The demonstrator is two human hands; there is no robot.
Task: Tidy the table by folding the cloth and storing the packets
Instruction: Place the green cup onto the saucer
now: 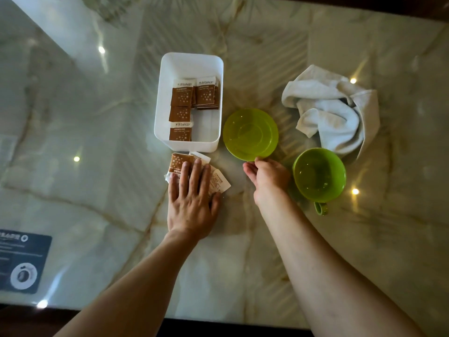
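A white bin [189,62] stands on the marble table and holds several brown-and-white packets [182,93]. Just in front of it a few loose packets [176,161] lie on the table, and my left hand [192,198] presses flat on them with straight fingers. My right hand [267,177] pinches the near rim of a green saucer [250,132] to the right of the bin. A crumpled white cloth [332,110] lies unfolded at the right, behind a green cup [319,173].
The green cup stands close to my right wrist, its handle toward me. A dark printed card [21,261] lies at the table's near left. The table's front edge [218,319] runs along the bottom.
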